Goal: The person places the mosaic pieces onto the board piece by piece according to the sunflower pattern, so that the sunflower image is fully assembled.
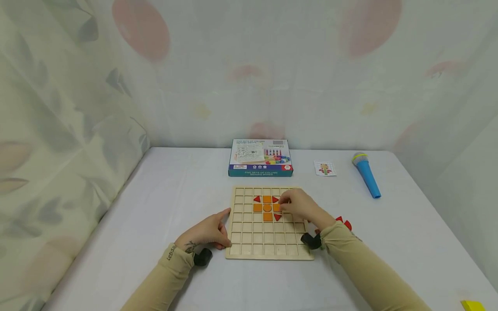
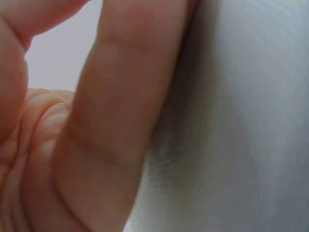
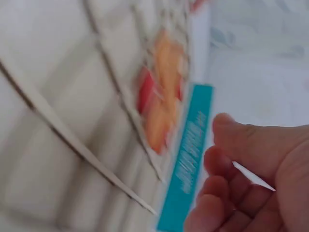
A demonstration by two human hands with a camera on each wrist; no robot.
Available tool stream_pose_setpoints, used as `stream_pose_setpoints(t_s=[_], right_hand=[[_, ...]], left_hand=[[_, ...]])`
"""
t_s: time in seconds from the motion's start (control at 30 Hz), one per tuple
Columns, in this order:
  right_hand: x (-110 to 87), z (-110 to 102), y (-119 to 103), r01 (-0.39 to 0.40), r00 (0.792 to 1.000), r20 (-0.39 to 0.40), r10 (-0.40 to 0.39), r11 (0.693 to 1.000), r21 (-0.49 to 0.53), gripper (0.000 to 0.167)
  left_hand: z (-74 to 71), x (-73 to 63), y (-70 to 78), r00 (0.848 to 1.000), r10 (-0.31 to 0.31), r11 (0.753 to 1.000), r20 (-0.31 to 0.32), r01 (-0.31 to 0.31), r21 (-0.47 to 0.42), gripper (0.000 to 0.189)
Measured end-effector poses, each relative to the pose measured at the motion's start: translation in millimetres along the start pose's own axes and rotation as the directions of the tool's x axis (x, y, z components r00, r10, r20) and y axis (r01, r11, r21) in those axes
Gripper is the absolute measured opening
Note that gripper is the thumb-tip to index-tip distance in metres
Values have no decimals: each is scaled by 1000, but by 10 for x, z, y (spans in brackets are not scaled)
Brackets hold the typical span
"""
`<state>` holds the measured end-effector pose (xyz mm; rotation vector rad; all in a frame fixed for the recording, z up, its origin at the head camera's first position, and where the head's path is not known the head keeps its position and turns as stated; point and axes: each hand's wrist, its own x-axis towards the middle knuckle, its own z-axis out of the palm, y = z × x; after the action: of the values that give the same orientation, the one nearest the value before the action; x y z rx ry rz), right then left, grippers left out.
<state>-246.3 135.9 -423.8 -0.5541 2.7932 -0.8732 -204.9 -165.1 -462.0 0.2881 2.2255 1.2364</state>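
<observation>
A wooden grid board [image 1: 253,250] lies on the table. Near its middle, several orange square tiles [image 1: 257,207] surround an orange round tile [image 1: 267,207], with red triangle tiles [image 1: 277,217] at three of the corners. My left hand [image 1: 204,231] rests at the board's left edge, index finger and thumb spread along it and the other fingers folded in. Over the right side of the tile pattern is my right hand [image 1: 301,205], fingertips beside the right orange square. In the right wrist view its thumb [image 3: 251,140] and bent fingers show nothing between them.
Behind the board lies a boxed beads set [image 1: 260,162]. A small pattern card [image 1: 324,169] and a blue toy microphone [image 1: 367,175] are at the back right. Loose red pieces [image 1: 346,223] lie partly behind the right forearm. A yellow piece [image 1: 472,306] sits at the front right.
</observation>
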Motion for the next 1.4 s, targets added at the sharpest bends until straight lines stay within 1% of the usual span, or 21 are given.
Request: stream_pose_setpoints(t_s=[0.07, 0.17, 0.3, 0.4, 0.5, 0.6, 0.73, 0.83, 0.9, 0.97, 1.1, 1.2, 1.4], right_hand=[[-22, -135, 20, 6, 998, -59, -6, 1000, 4, 13], [-77, -321, 80, 7, 992, -124, -11, 1000, -29, 20], [-177, -449, 228, -3, 989, -150, -18, 990, -141, 27], [-252, -473, 363, -8, 989, -148, -25, 976, -217, 30], [-349, -483, 484, -19, 991, -133, -17, 965, -262, 30], [-464, -496, 596, -62, 994, -107, 33, 957, -283, 30], [-637, -521, 737, -145, 989, -65, 132, 946, -289, 29], [-769, -540, 832, -188, 982, -35, 185, 942, -278, 27], [-842, -547, 894, -198, 979, -15, 201, 944, -264, 25], [-887, -547, 951, -185, 981, 0, 192, 948, -259, 22], [-904, -528, 1040, -136, 990, 6, 143, 955, -265, 19], [-871, -508, 1073, -125, 992, -4, 129, 954, -272, 18], [-788, -498, 1055, -174, 983, 5, 182, 947, -269, 20]], left_hand=[[3, -4, 11, 1000, -2, 1000, -4, 2, -2, 108], [6, -13, 26, 1000, 7, 1000, -7, -7, 2, 107], [8, -23, 33, 1000, 14, 1000, -4, -14, 3, 108], [6, -24, 33, 1000, 10, 1000, -4, -10, 1, 108], [4, -19, 27, 1000, 4, 1000, -3, -4, 5, 109], [-1, -13, 16, 1000, -2, 1000, -5, 2, 12, 109], [-6, -10, 5, 1000, -5, 1000, -7, 5, 11, 109], [-6, -7, 5, 1000, 0, 1000, -6, 0, 16, 109], [-4, -1, 3, 1000, 2, 1000, -6, -2, 21, 108], [-8, 2, 5, 1000, 2, 1000, -6, -2, 24, 108], [-10, 8, 0, 1000, -2, 1000, -8, 2, 21, 109], [-10, 12, -4, 1000, -3, 1000, -8, 3, 22, 109], [2, 9, 1, 1000, 0, 1000, -6, 0, 28, 109]])
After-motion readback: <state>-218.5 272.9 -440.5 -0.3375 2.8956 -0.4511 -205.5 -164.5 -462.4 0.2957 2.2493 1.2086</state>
